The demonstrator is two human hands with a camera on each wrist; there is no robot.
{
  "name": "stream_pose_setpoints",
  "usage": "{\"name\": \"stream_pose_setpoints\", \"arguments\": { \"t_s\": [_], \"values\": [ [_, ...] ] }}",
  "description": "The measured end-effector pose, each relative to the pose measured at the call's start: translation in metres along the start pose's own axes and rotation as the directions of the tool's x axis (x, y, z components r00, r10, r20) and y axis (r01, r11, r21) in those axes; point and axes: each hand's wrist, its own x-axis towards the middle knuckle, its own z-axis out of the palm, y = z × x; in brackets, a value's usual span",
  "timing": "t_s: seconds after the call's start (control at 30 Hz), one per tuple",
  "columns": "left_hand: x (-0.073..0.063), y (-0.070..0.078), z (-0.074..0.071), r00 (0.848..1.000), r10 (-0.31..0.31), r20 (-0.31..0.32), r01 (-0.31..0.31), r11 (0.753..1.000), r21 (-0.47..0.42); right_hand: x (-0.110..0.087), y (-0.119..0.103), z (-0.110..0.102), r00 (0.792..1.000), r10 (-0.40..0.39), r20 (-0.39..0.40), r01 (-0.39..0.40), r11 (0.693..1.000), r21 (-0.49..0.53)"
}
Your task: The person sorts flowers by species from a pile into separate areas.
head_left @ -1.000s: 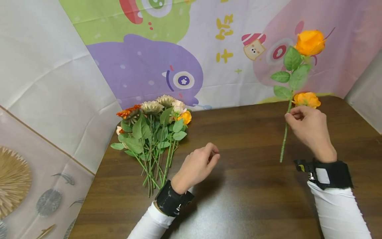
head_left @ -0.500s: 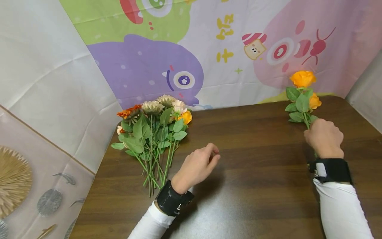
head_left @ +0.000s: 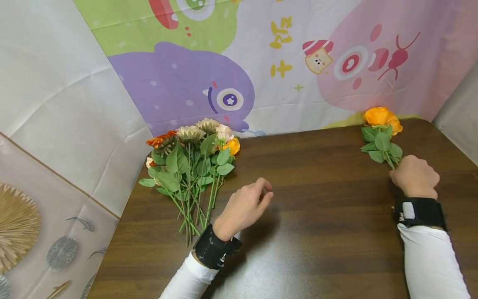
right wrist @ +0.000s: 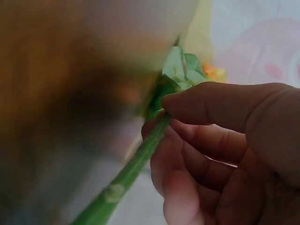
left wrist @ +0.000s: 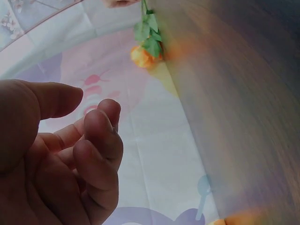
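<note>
On the right side of the table, my right hand pinches the stem of an orange rose. The right wrist view shows the green stem between thumb and fingertips. This rose lies low, overlapping a second orange flower by the back edge. Whether its stem touches the wood is hidden by the hand. My left hand hovers over the middle-left of the table, fingers loosely curled around nothing. To its left is a bunch of artificial flowers, with cream, rust-orange, pale pink and yellow-orange heads and crossed stems.
A dark brown wooden table spreads beneath both hands. Behind it hangs a cartoon-printed cloth, close against the far edge. White fabric stands along the left side.
My right hand has carried the rose down and slightly toward me and right, from upright in the air to low beside the other orange flower. The left hand has stayed nearly still.
</note>
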Motion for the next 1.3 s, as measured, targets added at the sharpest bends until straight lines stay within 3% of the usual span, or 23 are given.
{"name": "stream_pose_setpoints", "arguments": {
  "t_s": [0.5, 0.73, 0.83, 0.97, 1.07, 1.17, 1.3],
  "values": [
    [0.000, -0.004, -0.003, 1.000, -0.027, 0.001, 0.026, 0.999, 0.026, 0.001, 0.008, 0.000, 0.999, 0.030, 0.023, -0.030, 0.999, 0.015],
    [-0.001, -0.019, -0.014, 0.991, -0.126, -0.043, 0.131, 0.984, 0.120, 0.002, 0.006, -0.001, 1.000, 0.009, 0.013, -0.009, 1.000, 0.014],
    [-0.002, -0.033, -0.019, 0.972, -0.229, -0.053, 0.235, 0.954, 0.189, 0.000, 0.003, -0.002, 0.999, -0.024, -0.023, 0.025, 0.999, 0.040],
    [-0.004, -0.051, -0.018, 0.919, -0.386, -0.078, 0.390, 0.863, 0.321, -0.005, -0.006, -0.008, 0.994, -0.084, -0.075, 0.090, 0.993, 0.079],
    [-0.005, -0.061, -0.013, 0.892, -0.434, -0.126, 0.446, 0.801, 0.399, -0.010, -0.012, -0.013, 0.988, -0.116, -0.099, 0.125, 0.987, 0.096],
    [-0.006, -0.069, -0.009, 0.878, -0.454, -0.150, 0.472, 0.770, 0.430, -0.014, -0.017, -0.017, 0.984, -0.137, -0.114, 0.148, 0.984, 0.100],
    [-0.003, -0.076, -0.007, 0.860, -0.497, -0.116, 0.494, 0.752, 0.436, -0.017, -0.024, -0.019, 0.978, -0.165, -0.129, 0.178, 0.980, 0.093]
  ]
}}
